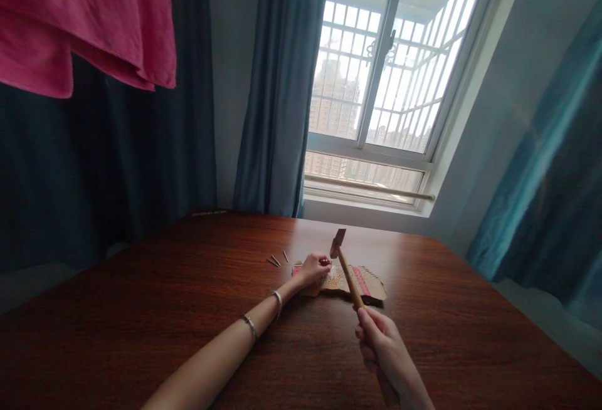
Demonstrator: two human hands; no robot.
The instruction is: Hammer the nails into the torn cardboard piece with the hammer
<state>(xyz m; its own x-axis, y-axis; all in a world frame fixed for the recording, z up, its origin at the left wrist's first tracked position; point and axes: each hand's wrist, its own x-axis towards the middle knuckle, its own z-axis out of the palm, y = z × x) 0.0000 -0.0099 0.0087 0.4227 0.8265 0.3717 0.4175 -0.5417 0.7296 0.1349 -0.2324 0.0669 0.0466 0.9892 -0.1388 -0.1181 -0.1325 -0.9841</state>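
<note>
My right hand [379,341] is wrapped round the wooden handle of a hammer [350,277], whose head is raised above the far side of a piece of cardboard. My left hand [314,269] rests at the left part of this patterned cardboard [371,281], its fingers pinched together. What those fingers hold, if anything, is too small to make out. Several nails [274,261] lie on the table to the left of the cardboard. Two bracelets circle my left forearm.
The brown wooden table [188,310] spreads out on all sides of the cardboard. Behind it are a barred window [376,71] and blue curtains [277,84]. A pink cloth [94,15] hangs at the upper left.
</note>
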